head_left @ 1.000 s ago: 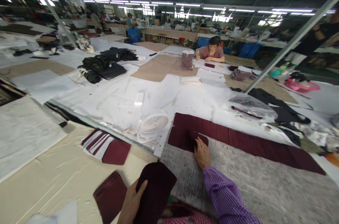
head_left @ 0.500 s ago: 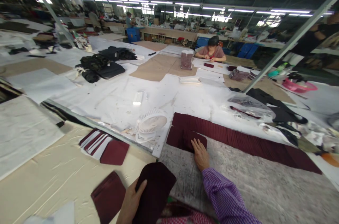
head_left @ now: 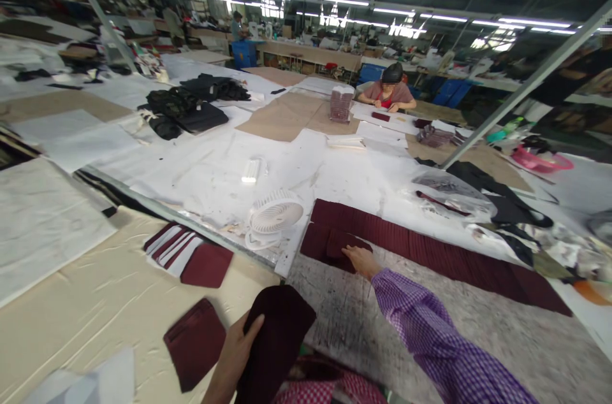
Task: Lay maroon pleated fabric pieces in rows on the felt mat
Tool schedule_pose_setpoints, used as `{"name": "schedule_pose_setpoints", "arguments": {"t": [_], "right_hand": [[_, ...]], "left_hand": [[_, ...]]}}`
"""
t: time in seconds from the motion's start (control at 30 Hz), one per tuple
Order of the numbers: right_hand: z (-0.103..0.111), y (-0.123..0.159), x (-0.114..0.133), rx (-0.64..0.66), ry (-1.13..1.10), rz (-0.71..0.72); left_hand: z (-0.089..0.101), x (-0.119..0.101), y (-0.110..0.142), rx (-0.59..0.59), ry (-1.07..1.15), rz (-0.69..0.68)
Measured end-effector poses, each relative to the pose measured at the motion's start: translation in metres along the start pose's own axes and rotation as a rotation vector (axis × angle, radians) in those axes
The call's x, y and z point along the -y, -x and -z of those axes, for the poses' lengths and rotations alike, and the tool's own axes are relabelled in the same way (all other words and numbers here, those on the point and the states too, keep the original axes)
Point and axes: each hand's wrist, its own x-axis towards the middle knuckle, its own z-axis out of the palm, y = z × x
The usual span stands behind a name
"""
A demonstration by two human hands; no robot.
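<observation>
My left hand (head_left: 245, 343) grips a dark maroon fabric piece (head_left: 282, 321) with a rounded end, thumb on top, above the table's near edge. It may be several layers; I cannot tell. Further out, my right hand (head_left: 362, 260) rests its fingers on a small maroon fabric panel (head_left: 338, 243), fingers somewhat bent and apparently not closed round it. That panel lies over others at the left end of a grey mottled board (head_left: 329, 308). Behind it, a long row of overlapping maroon panels (head_left: 430, 251) runs along the board's far edge.
Left on cream cloth lie a fanned stack of maroon and white pieces (head_left: 205, 264) and a maroon panel (head_left: 196, 340). A white fan (head_left: 275, 213) stands beyond the board. A slanted metal pole (head_left: 521, 95) rises at right. A co-worker (head_left: 389, 92) sits across the table.
My right hand has shifted slightly, its fingers going from laid flat and spread on the panel to more bent, with the forearm swung right. The left hand keeps its hold, almost unmoved.
</observation>
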Motion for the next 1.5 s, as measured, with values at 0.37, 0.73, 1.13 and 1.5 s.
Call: {"name": "schedule_pose_setpoints", "arguments": {"t": [0.37,0.73,1.13,1.5], "right_hand": [[0.016,-0.006,0.013,0.127,0.035,0.027],[0.044,0.002,-0.01,0.11,-0.119,0.071],[0.074,-0.007,-0.039,-0.051,-0.098,0.019],[-0.013,0.019,0.02,-0.157,0.125,-0.101]], "left_hand": [[-0.002,0.002,0.002,0.01,-0.115,-0.096],[-0.011,-0.019,-0.02,0.002,-0.245,-0.212],[-0.014,-0.008,-0.007,-0.001,-0.199,-0.163],[-0.016,-0.006,0.0,0.03,-0.174,-0.158]]}}
